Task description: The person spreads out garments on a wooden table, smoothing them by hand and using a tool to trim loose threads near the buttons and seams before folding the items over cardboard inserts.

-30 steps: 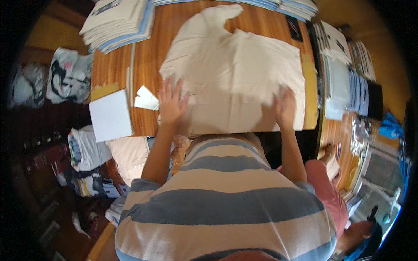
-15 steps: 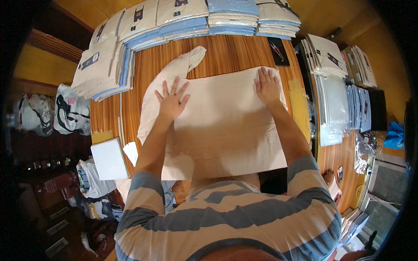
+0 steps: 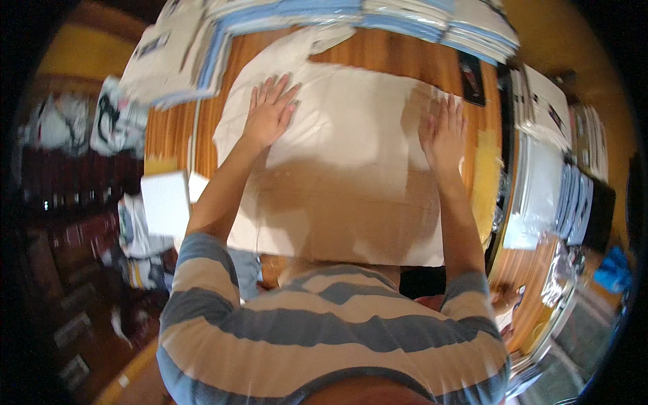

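The cream cloth (image 3: pixel 358 115) lay spread over the wooden table (image 3: pixel 391 50), its near edge close to the person's waist and a narrow end (image 3: pixel 331 40) reaching to the far left; it seemed turned broadside so that both hands could get at it. The left hand (image 3: pixel 268 115) rested on its left part, palm down, fingers fanned and gripping nothing. The right hand (image 3: pixel 443 135), slightly blurred, lay by the far right corner, flat and open too, fingers closer together, with nothing in its hold. Set well apart, the two looked placed to hold the fabric smooth between them. Just beyond the right hand was a black case (image 3: pixel 471 84), probably put there for easy reach. Bagged piles (image 3: pixel 290 10) lined the far edge and another pile (image 3: pixel 169 50) stood at far left, I suppose to be out of the cloth's way. A white pad (image 3: pixel 166 206) sat left of the left forearm, and off right clear bags (image 3: pixel 530 196) lay beside blue packs (image 3: pixel 575 202)
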Motion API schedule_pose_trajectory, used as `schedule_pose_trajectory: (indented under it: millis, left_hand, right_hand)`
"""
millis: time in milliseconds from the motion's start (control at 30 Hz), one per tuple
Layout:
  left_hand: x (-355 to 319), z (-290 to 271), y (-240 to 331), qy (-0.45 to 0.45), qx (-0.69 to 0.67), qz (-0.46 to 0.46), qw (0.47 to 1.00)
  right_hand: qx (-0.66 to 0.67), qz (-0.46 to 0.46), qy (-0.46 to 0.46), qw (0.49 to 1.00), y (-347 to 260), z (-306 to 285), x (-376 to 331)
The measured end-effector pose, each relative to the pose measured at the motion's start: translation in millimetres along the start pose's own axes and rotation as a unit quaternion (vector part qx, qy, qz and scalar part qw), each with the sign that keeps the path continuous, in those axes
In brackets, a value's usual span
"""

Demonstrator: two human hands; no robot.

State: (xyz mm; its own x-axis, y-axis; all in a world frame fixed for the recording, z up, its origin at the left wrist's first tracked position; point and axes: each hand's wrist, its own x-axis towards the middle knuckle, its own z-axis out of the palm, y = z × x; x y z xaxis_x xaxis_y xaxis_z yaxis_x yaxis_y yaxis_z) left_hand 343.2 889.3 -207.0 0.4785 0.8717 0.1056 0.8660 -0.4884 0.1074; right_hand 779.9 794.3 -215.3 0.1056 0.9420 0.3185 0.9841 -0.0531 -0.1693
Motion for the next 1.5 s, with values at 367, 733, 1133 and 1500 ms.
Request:
schedule_pose_trajectory:
  millis: [367,733,1133,1500]
  left_hand:
    - [-234.5,-37.9,-75.8,0.002,0.017,-0.077,0.997]
    - [-222.5,-19.6,-81.1,-0.009,-0.074,0.125,0.989]
    - [-226.3,-9.4,-84.5,0.053,-0.126,0.096,0.986]
    - [-224.0,-9.6,-87.7,0.085,-0.149,0.096,0.980]
  right_hand:
    - [-0.008,-0.059,-0.012,0.998,-7.1,3.7,-47.8]
    - [0.412,-0.062,-0.194,0.888,-378.3,4.8,-138.2]
    - [0.332,-0.112,-0.206,0.914,-390.8,17.3,-137.6]
    - [0.316,-0.144,-0.293,0.891,-382.6,18.1,-117.0]
